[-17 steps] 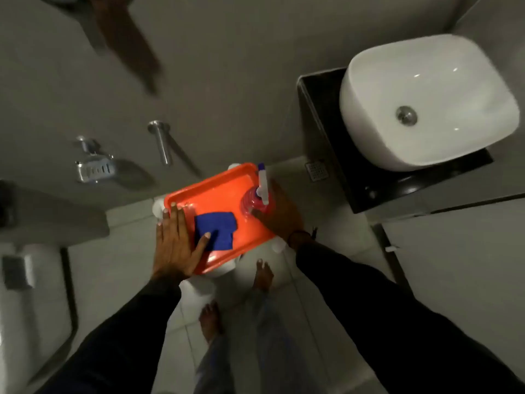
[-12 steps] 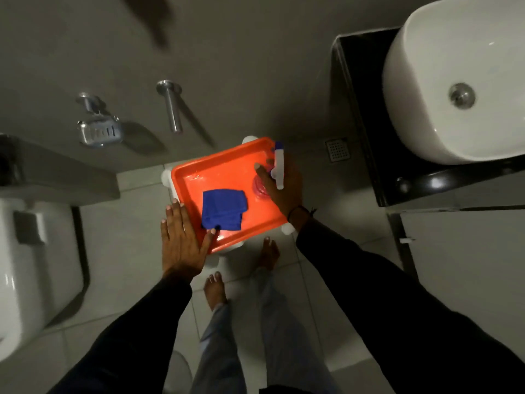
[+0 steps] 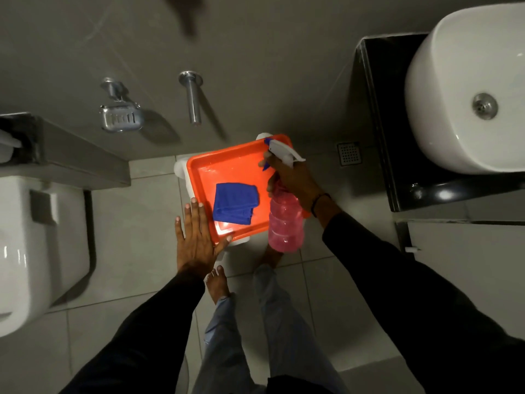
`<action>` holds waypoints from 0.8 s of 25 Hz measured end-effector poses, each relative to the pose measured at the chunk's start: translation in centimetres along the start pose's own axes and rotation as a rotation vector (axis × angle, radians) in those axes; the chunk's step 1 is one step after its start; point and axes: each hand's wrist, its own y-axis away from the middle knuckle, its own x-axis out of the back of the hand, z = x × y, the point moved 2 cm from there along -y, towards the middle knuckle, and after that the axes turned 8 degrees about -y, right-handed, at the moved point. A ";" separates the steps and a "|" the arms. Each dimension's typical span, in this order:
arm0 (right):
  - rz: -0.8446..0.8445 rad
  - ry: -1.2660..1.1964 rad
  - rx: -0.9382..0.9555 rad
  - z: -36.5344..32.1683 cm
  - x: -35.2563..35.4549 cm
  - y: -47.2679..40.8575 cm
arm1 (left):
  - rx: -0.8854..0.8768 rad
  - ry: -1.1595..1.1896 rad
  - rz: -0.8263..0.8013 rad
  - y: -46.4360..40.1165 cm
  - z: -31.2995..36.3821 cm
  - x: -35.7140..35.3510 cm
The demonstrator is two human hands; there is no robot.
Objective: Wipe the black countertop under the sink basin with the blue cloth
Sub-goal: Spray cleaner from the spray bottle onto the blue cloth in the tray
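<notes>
A folded blue cloth lies in an orange tray that rests on a white stool low in front of me. My left hand lies flat and open at the tray's near left corner, thumb on its rim. My right hand grips a pink spray bottle by its white and blue trigger head, lifted at the tray's right side. The black countertop sits at the right under the white sink basin.
A white toilet stands at the left beside a grey ledge. On the wall hang a chrome soap dish and a chrome bar. A floor drain lies by the counter. My bare feet stand on the tiled floor below the tray.
My right hand has lifted the pink spray bottle out of the tray and tilted it toward me. The left hand slid off the cloth to the tray's edge. The camera view shifted left.
</notes>
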 end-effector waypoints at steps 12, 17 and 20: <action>-0.069 0.610 -0.298 9.9 0.0 4.4 | -0.059 -0.015 0.017 0.0 -0.9 -0.6; -0.102 0.711 -0.315 10.1 -0.2 4.9 | -0.060 -0.017 0.001 0.0 -0.9 -0.6; -0.186 0.869 -0.311 10.0 -0.5 4.5 | -0.060 -0.006 -0.007 -0.2 -1.0 -0.6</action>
